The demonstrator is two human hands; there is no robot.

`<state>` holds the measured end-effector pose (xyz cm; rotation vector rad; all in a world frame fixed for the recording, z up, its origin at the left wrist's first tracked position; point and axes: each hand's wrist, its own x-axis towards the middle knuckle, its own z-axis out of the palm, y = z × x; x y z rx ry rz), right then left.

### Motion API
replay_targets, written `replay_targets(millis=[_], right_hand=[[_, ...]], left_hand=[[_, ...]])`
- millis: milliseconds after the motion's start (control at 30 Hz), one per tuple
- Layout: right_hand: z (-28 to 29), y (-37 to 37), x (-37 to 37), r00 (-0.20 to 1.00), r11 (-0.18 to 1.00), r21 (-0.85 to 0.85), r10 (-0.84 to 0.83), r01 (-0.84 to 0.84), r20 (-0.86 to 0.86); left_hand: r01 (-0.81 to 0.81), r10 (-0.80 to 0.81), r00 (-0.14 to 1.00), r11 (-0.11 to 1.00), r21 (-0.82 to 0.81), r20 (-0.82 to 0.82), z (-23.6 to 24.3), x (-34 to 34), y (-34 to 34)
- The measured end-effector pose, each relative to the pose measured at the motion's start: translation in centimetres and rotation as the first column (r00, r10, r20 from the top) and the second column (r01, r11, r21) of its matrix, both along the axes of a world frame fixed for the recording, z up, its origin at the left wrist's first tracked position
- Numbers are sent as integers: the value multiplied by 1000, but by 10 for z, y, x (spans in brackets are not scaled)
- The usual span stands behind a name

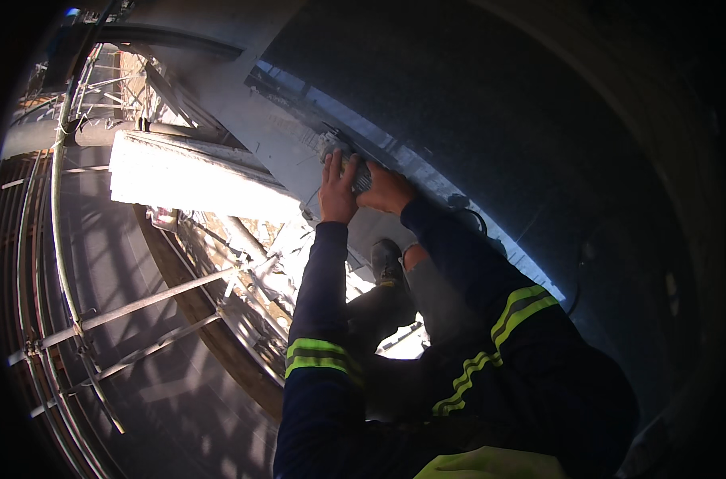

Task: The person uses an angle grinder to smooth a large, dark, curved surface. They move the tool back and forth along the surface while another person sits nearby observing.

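Both my hands are closed around an angle grinder (333,142), a small greyish power tool, near the middle of the head view. My left hand (338,191) lies over its near left side, fingers wrapped on the body. Close beside it, my right hand (388,191) grips the rear part of the tool. The grinder's front end is against or just above a pale concrete ledge (291,132); its disc cannot be made out. A dark cord (481,219) curves on the ledge behind my right wrist. Pale dust hangs over the ledge's far end.
My boot (385,259) stands below my hands. Left lies a brightly sunlit white slab (195,177), with scaffold poles (59,207) beyond and an open drop with rubble between. A large dark surface (491,120) borders the ledge on the right.
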<state>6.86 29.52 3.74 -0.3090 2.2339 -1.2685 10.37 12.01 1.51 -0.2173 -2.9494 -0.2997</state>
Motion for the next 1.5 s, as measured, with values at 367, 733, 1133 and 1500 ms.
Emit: replay_targets(millis=[367, 733, 1133, 1500], right_hand=[[1, -6, -8, 1000, 999, 40, 9, -10, 21], [0, 5, 6, 1000, 1000, 15, -1, 1, 1], [-17, -1, 11, 1000, 998, -66, -9, 9, -1], [-20, -5, 7, 972, 992, -101, -101, 81, -213]], left_hand=[[-10, 10, 1000, 1000, 9, 9, 0, -4, -3], [-17, 17, 1000, 1000, -8, 19, 9, 8, 11], [-5, 6, 1000, 1000, -1, 27, 8, 12, 9], [19, -16, 1000, 987, -161, 19, 3, 0, 3]])
